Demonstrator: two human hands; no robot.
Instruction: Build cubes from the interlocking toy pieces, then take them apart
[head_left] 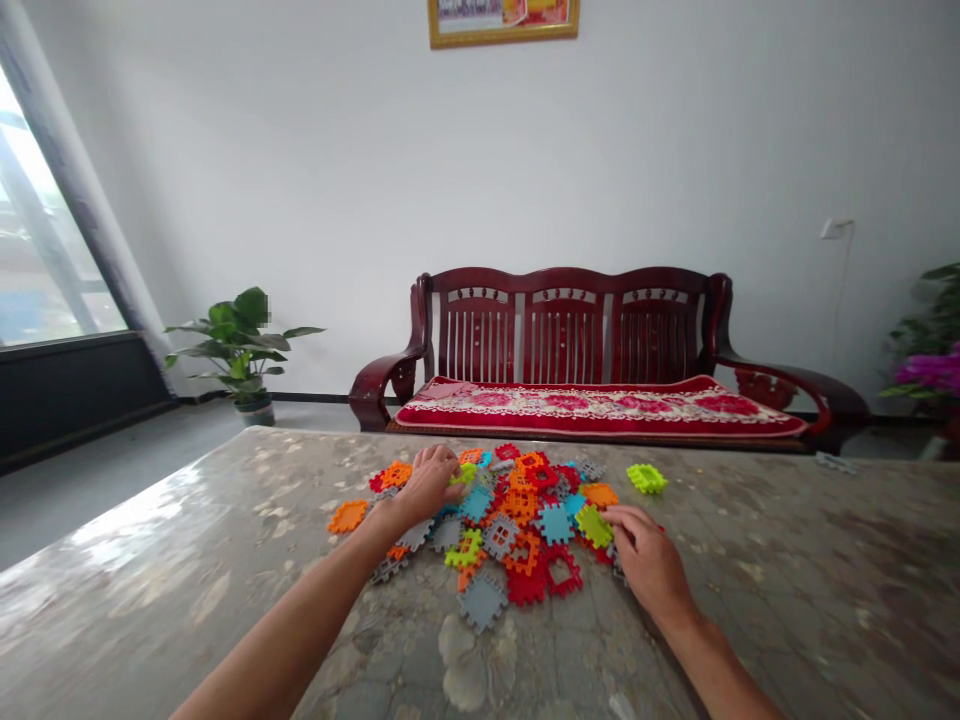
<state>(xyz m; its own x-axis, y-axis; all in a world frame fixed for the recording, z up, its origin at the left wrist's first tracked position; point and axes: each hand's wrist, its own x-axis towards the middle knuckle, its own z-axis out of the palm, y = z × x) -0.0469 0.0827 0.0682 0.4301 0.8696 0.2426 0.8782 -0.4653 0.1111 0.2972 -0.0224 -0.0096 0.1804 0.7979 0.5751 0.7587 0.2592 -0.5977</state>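
A heap of flat plastic interlocking tiles (517,520) in red, orange, blue, grey and lime lies on the marbled table (225,560). My left hand (429,484) rests on the heap's left side, fingers curled over a lime tile. At the heap's right edge my right hand (646,560) lies palm down, its fingertips touching a lime tile (594,524) and a grey one. One lime tile (646,478) sits apart at the right.
A dark red wooden bench (577,345) with a flowered red cushion stands beyond the table. A potted plant (241,345) is on the floor at left, another with purple flowers (930,365) at far right. A window fills the left edge.
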